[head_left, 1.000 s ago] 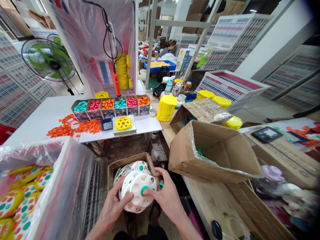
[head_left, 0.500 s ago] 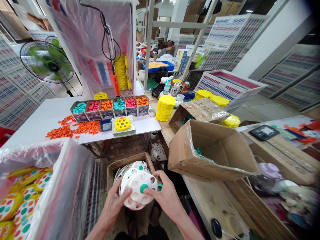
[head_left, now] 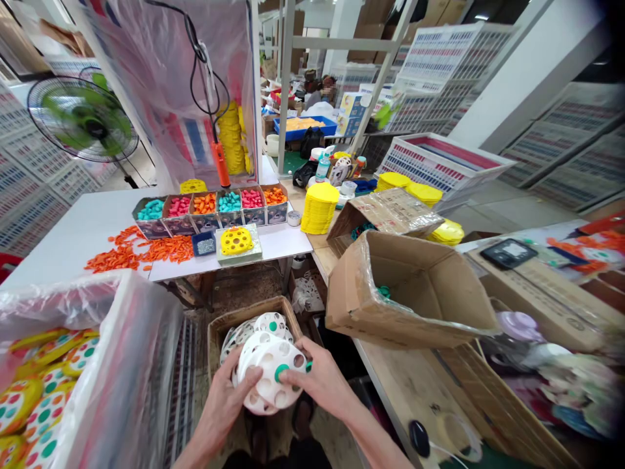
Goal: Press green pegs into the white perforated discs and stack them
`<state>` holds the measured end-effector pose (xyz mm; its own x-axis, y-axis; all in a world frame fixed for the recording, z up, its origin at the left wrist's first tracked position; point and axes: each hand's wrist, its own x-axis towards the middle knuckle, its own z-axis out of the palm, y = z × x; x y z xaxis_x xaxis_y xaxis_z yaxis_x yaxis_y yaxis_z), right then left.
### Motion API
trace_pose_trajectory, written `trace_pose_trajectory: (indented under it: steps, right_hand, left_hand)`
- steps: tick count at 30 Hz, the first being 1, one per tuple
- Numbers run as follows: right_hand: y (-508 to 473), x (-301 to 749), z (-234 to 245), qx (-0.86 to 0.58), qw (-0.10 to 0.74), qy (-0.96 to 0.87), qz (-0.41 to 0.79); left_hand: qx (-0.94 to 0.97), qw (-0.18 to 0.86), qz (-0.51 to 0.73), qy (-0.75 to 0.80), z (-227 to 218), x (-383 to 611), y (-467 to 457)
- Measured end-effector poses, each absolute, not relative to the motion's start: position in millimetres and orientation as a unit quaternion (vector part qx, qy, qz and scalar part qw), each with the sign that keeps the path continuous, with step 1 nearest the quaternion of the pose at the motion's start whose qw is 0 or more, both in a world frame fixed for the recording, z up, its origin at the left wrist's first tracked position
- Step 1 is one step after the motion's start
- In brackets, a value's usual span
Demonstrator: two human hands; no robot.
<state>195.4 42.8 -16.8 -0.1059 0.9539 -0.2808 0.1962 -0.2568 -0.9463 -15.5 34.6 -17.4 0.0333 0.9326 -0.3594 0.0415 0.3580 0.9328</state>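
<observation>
Nearest: white perforated disc held up over a carton near the feet. Left hand grips its edge, thumb on the face; right hand clasps the opposite rim, thumb against a green plug. A second green piece shows at the right fingers; whether pinched or tucked there, cannot tell.

Progress on this disc: one hole filled, plug apparently seated or nearly so; the other holes in sight bare. Behind it, white discs lie in the carton, the top one also with a green plug; how many below have theirs is hidden.

To the left, a plastic-lined crate of yellow discs dotted in several colours, by the look of it a further stage.

To the right, a cardboard box, a few green pieces visible inside, so supply seems left.

Farther, on the table: a row of compartments of teal, pink and orange pieces, loose orange ones in front
</observation>
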Motion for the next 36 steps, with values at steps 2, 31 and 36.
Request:
trace_pose_trajectory:
  steps: [2, 31, 36]
  right_hand:
    - [43, 198, -20, -0.530, 0.347, -0.450, 0.629]
    - [26, 167, -88, -0.455, 0.482, -0.030, 0.748]
    - [26, 172, -69, -0.418, 0.499, -0.079, 0.755]
  left_hand:
    - [0.372, 0.631, 0.389, 0.559, -19, -18, 37]
    - [0.281, 0.630, 0.410, 0.597, -23, -47, 39]
    - [0.288, 0.638, 0.401, 0.592, -25, -48, 38]
